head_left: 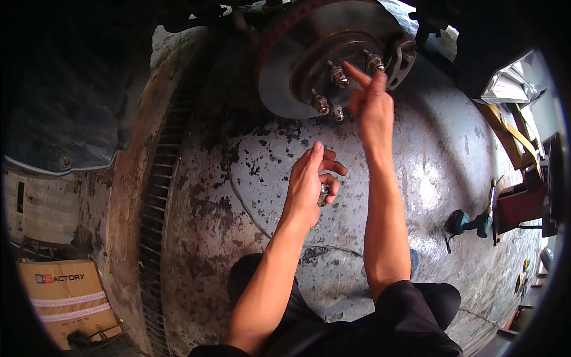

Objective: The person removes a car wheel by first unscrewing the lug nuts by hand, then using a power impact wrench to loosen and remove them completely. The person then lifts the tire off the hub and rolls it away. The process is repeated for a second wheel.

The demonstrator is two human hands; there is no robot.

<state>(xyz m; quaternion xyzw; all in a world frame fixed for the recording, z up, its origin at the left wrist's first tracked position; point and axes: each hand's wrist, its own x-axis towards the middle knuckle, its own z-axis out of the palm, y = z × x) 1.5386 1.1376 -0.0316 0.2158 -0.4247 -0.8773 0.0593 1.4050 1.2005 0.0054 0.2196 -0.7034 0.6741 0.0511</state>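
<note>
Metal lug nuts sit on several studs of the wheel hub, in front of a brake disc (273,83). My right hand (375,110) is raised to the hub with a finger stretched out, slightly blurred. Its fingertips are beside the upper right lug nut (374,61), and whether they touch it I cannot tell. Left of that hand is the middle lug nut (339,77); a lower lug nut (321,106) sits below it. Lower down, my left hand (306,187) has its fingers curled around a loose lug nut (323,195), thumb pointing up.
A brake caliper (402,62) flanks the disc. A floor grate (159,196) runs along the left, near a cardboard box (65,303). A cable (244,205) crosses the worn floor. On the right lie a teal power tool (470,223) and a long bar (492,199).
</note>
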